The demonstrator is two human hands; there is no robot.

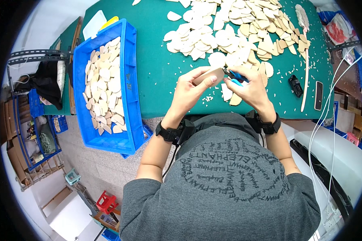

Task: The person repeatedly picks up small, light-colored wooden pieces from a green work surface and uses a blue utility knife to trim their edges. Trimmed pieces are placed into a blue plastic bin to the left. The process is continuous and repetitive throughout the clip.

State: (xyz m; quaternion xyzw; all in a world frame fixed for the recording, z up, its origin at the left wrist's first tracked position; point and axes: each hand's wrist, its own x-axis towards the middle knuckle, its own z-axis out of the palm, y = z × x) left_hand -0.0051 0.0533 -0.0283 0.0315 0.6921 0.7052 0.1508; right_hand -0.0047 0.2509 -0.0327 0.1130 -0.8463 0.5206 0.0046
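Observation:
My left hand [189, 90] grips a flat beige rounded piece [212, 76] between thumb and fingers, just above the green table. My right hand [247, 86] is closed round blue-handled cutting pliers [235, 77]. Their dark jaws are at the right edge of the beige piece; whether they touch it is hard to tell. Beyond my hands spreads a large heap of similar cream and tan flat pieces [197, 38]. Small pale scraps [207, 99] lie on the cloth around my hands.
At the left, a blue crate [128, 80] holds many flat pieces. On the green table [157, 96], a small black object [295, 85], a phone [318, 95] and a long pale stick [305, 76] lie at the right. White cables [330, 104] hang past the table's right edge.

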